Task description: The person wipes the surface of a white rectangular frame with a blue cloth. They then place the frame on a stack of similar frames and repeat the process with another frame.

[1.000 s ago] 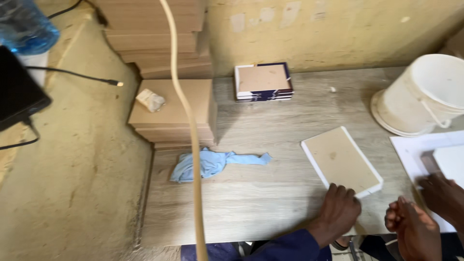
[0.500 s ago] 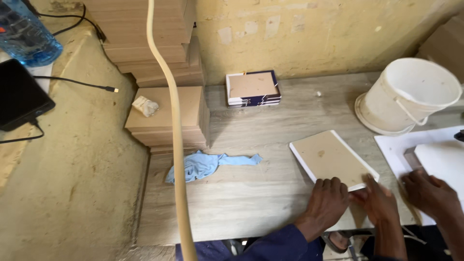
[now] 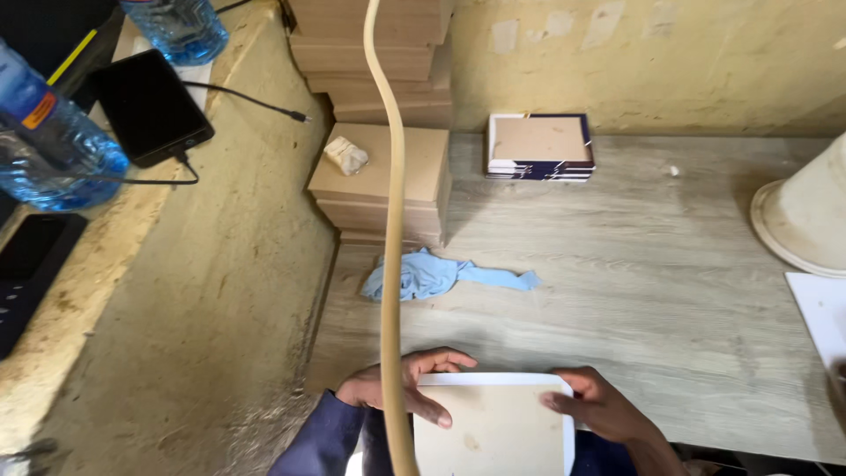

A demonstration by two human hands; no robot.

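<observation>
From the head view, both hands grip a white-rimmed square board [image 3: 493,427] at the near edge of the grey wood-grain worktop [image 3: 661,291]: the left hand [image 3: 401,388] clamps its left corner, the right hand [image 3: 599,407] its right side, keeping it level. A blue cloth [image 3: 432,275] lies just beyond. Stacked brown boards [image 3: 383,181] sit against the yellowed wall [image 3: 670,53], a pile of framed boards [image 3: 539,145] nearby.

Head view. Your left hand [image 3: 401,388] and right hand [image 3: 599,407] grip opposite edges of a white-rimmed beige board [image 3: 493,427] at the near edge of the wooden table [image 3: 652,282]. Beyond it lie a blue cloth [image 3: 432,275], a stack of brown boards [image 3: 388,181] and stacked framed panels [image 3: 539,145].
</observation>
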